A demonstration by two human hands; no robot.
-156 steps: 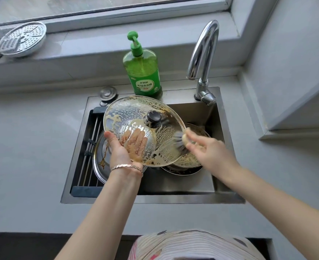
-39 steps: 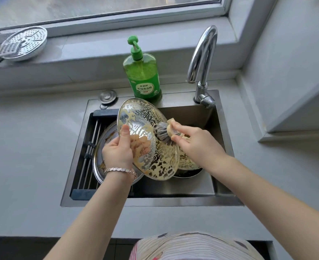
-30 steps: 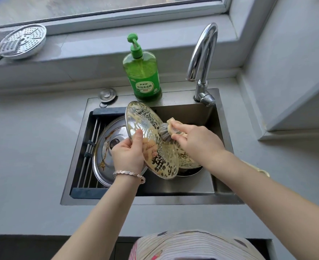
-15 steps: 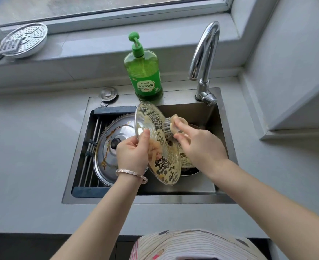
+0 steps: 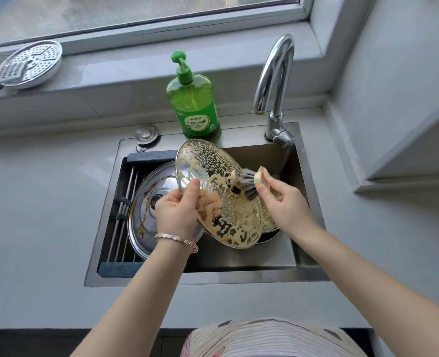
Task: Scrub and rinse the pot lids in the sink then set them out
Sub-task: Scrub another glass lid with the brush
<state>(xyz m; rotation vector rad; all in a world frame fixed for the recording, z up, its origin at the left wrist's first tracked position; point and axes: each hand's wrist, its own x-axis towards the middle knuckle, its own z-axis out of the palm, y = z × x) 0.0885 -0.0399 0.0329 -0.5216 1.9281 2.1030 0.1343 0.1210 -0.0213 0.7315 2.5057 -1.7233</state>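
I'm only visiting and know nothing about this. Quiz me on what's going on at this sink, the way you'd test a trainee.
1. True or false: the right hand holds the brush against the glass lid.
2. Where does the steel lid lie? A) on the windowsill B) in the sink C) on the counter
3. Fill in: the soap bottle behind the sink is coloured ___.
Key: 1 true; 2 B; 3 green.
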